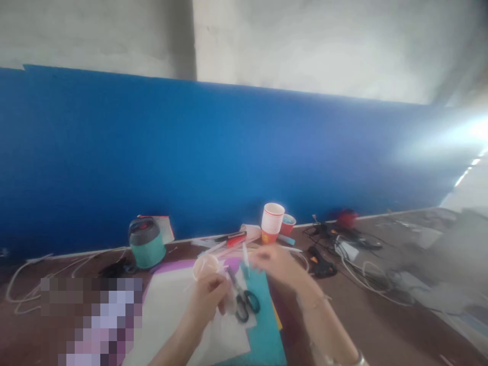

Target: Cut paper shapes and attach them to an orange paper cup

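Note:
In the head view my left hand [209, 297] is closed over white paper, its fingers pinched on something pale and blurred that I cannot make out. Just beyond it is a pale paper cup [205, 266] with thin white strips around it. My right hand [277, 263] hovers right of the scissors, its fingers smeared by motion. A thin white stick [246, 256] stands close to those fingertips; whether they touch it is unclear. Scissors with black handles [244, 301] lie between my hands. Under them are white sheets [163, 310] and a teal sheet [267, 330].
A stack of paper cups [272, 221] and a red cup [288, 223] stand at the back by the blue partition [229, 152]. A teal and grey container [147, 244] is at left. A black glue gun [322, 262] and white cables [375, 287] lie at right.

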{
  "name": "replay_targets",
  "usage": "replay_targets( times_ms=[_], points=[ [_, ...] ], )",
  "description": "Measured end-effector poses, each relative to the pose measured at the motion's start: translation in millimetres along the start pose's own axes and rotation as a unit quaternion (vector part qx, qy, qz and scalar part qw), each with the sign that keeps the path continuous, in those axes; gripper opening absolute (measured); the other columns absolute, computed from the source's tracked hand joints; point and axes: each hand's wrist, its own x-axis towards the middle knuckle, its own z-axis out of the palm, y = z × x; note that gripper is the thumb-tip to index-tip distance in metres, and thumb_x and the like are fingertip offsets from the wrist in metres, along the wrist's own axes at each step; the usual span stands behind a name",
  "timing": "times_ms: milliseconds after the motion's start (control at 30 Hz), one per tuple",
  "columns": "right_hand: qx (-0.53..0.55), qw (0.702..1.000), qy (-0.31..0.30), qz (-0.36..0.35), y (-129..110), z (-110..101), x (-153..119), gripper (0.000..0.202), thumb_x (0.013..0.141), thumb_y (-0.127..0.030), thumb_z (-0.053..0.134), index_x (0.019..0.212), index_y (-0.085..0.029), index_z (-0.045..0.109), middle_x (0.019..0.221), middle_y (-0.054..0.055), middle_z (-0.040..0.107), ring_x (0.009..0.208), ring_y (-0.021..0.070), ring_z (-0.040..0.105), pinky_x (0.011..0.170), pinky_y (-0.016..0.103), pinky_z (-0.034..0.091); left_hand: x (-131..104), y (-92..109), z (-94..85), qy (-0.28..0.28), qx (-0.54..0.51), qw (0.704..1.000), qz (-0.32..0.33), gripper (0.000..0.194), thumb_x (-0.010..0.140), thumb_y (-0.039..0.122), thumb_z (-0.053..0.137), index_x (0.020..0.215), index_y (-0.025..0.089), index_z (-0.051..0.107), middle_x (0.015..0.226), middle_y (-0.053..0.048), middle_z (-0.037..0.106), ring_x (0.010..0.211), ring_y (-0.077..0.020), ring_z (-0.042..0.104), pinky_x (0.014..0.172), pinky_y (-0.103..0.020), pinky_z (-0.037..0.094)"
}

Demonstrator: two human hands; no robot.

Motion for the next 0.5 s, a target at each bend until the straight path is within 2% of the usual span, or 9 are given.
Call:
replay_targets(
  times_ms=[33,67,133,200,367,500],
  points=[
    [-0.036,0.993,0.077,0.087,17,-16,6,0.028,0.081,-0.030,0.048,0.075,-0.017,0.072,0.069,0.005,0.071,0.062,0.0172,0.063,0.057,0.024,0.044,-2,1,1.5,-0.002,0.001,1.000,0.000,0.024,0.068,0.037,0.062,0.056,0.017,0.056,0.037,0.004,0.049,0.033,-0.0073,0.041,0.031,-0.016,0.019],
    [-0.091,0.971,0.150,0.164,35,-32,13,0.029,0.082,-0.030,0.046,0.077,-0.017,0.072,0.071,0.006,0.071,0.065,0.0176,0.064,0.058,0.024,0.044,-3,1,2.8,-0.005,0.003,1.000,-0.002,0.025,0.068,0.038,0.061,0.055,0.017,0.055,0.037,0.004,0.049,0.032,-0.0070,0.039,0.032,-0.016,0.019],
    [-0.133,0.950,0.189,0.210,71,-57,26,0.027,0.079,-0.026,0.048,0.072,-0.013,0.071,0.076,0.013,0.071,0.075,0.0229,0.065,0.063,0.027,0.044,-5,2,5.2,-0.010,0.004,1.000,-0.004,0.027,0.068,0.040,0.060,0.055,0.017,0.054,0.035,0.005,0.047,0.031,-0.0069,0.037,0.032,-0.017,0.017],
    [-0.150,0.941,0.195,0.233,100,-71,35,0.021,0.074,-0.025,0.054,0.065,-0.014,0.069,0.076,0.016,0.070,0.081,0.0261,0.065,0.066,0.029,0.044,-5,0,6.8,-0.012,0.002,1.000,0.000,0.027,0.069,0.040,0.059,0.057,0.018,0.054,0.036,0.005,0.047,0.032,-0.0070,0.037,0.033,-0.018,0.016],
    [-0.159,0.932,0.201,0.255,145,-63,46,0.006,0.060,-0.021,0.065,0.059,-0.014,0.065,0.079,0.016,0.070,0.088,0.0313,0.063,0.073,0.035,0.044,4,-18,9.8,-0.017,-0.009,1.000,0.015,0.029,0.068,0.042,0.063,0.056,0.017,0.054,0.044,0.002,0.054,0.036,-0.0065,0.038,0.038,-0.019,0.021],
    [-0.109,0.939,0.230,0.229,163,-63,45,0.012,0.055,-0.025,0.070,0.059,-0.016,0.064,0.072,0.010,0.069,0.082,0.0283,0.064,0.071,0.032,0.044,9,-38,14.6,-0.034,-0.014,0.999,0.021,0.033,0.068,0.046,0.063,0.057,0.017,0.054,0.047,0.000,0.057,0.041,-0.0109,0.048,0.042,-0.021,0.029]
  ],
)
